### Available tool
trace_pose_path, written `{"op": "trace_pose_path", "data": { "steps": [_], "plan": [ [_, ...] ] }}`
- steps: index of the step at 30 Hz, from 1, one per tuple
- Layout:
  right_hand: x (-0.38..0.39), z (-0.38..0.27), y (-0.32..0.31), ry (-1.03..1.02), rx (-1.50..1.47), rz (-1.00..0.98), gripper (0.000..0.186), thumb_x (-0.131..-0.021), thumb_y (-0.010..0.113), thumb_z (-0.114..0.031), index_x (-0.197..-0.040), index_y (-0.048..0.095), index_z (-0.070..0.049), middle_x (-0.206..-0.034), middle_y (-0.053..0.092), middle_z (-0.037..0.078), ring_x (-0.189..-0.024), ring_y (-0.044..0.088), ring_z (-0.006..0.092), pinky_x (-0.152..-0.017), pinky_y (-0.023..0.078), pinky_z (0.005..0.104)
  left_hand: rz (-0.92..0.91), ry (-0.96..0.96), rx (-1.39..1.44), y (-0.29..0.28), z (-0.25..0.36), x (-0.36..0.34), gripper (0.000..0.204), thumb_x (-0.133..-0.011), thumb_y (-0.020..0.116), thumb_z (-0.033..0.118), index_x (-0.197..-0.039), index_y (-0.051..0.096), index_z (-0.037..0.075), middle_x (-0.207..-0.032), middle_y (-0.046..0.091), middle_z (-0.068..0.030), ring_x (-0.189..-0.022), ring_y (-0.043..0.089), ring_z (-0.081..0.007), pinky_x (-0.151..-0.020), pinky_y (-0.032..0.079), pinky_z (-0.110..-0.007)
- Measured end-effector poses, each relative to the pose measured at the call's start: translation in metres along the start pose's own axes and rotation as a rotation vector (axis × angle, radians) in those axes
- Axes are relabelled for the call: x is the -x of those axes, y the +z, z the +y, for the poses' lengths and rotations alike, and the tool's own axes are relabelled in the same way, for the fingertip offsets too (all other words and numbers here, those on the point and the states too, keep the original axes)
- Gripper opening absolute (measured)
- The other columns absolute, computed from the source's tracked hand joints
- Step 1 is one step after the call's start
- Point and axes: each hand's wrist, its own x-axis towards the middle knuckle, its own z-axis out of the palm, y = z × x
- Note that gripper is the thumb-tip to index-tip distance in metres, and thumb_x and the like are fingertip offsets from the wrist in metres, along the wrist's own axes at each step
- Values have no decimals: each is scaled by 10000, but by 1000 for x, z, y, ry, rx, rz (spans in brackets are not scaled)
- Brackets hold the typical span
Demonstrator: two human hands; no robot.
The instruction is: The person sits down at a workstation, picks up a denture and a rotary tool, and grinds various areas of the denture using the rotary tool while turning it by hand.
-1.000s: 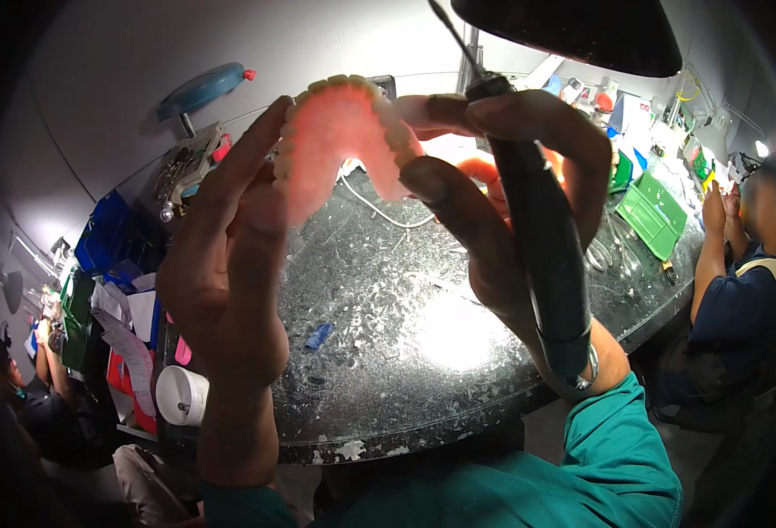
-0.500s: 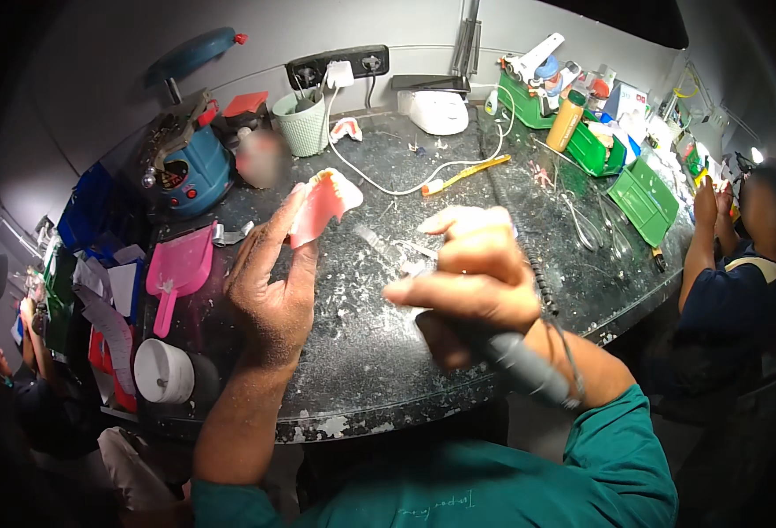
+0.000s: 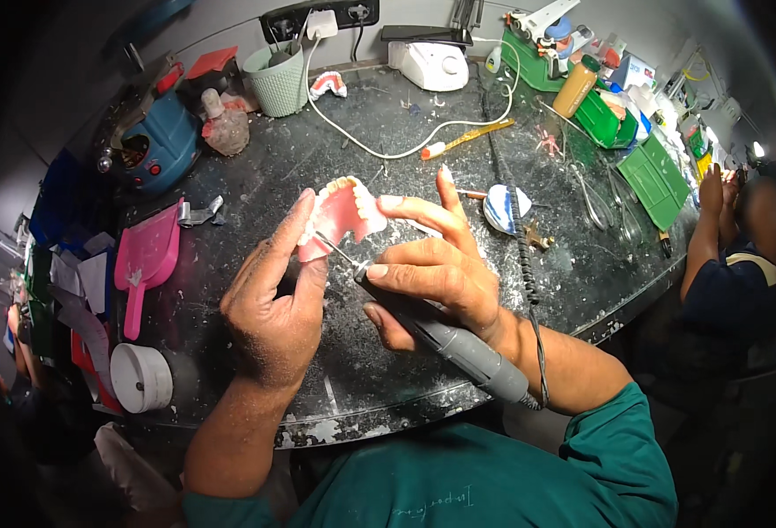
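A pink denture [image 3: 342,216] with a row of cream teeth is pinched between the thumb and fingers of my left hand [image 3: 273,299], which is coated in fine dust. My right hand [image 3: 436,273] grips a grey dental handpiece [image 3: 449,343] like a pen, its index fingertip close to the denture's right side. The handpiece's thin metal bur meets the pink inner side of the denture, near its left end; whether it touches cannot be made out exactly. A coiled black cord [image 3: 529,273] runs from the handpiece toward the back of the bench.
A dusty black bench [image 3: 379,387] lies below. Leftward are a pink dustpan [image 3: 146,255], a white round pot [image 3: 141,378] and a blue machine [image 3: 154,145]. A green basket [image 3: 278,84] and white control box [image 3: 432,66] stand behind. Green bins [image 3: 603,119] and another person [image 3: 731,255] are right.
My right hand has moved left and up, bringing the handpiece's bur to the denture. The denture has turned so its tooth arch shows more fully. The whole view has shifted slightly.
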Motion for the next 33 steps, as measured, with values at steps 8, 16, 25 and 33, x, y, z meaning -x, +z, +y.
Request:
{"op": "trace_pose_path", "data": {
  "steps": [8,16,25,33],
  "plan": [
    [5,9,3,6,44,-11,384,-682,861,-139,-1029,698,-126,-928,665,9,-1171,600,283,-1154,170,634,-1,20,17,1,-1,0,436,-821,684,-73,-1246,654,19,-1181,695,-160,-1065,689,-247,-919,524,-335],
    [6,11,6,19,21,18,412,-660,863,-105,-1025,677,-148,-918,657,-15,-1158,596,269,-1156,158,634,14,-28,68,3,-3,2,406,-829,693,-62,-1227,664,12,-1175,700,-156,-1081,683,-238,-935,518,-330],
    [7,12,6,8,37,-18,401,-694,821,-99,-1040,621,-132,-945,653,22,-1195,585,320,-1161,159,654,2,-93,112,4,-2,3,402,-815,711,-57,-1210,674,11,-1172,702,-154,-1075,685,-229,-924,524,-325],
    [7,10,4,20,-64,-29,421,-676,834,-68,-1055,661,-125,-934,630,18,-1207,573,312,-1156,145,652,28,-85,124,4,-4,3,378,-823,707,-56,-1194,682,7,-1139,714,-155,-1030,698,-208,-893,536,-312]
  ]
}}
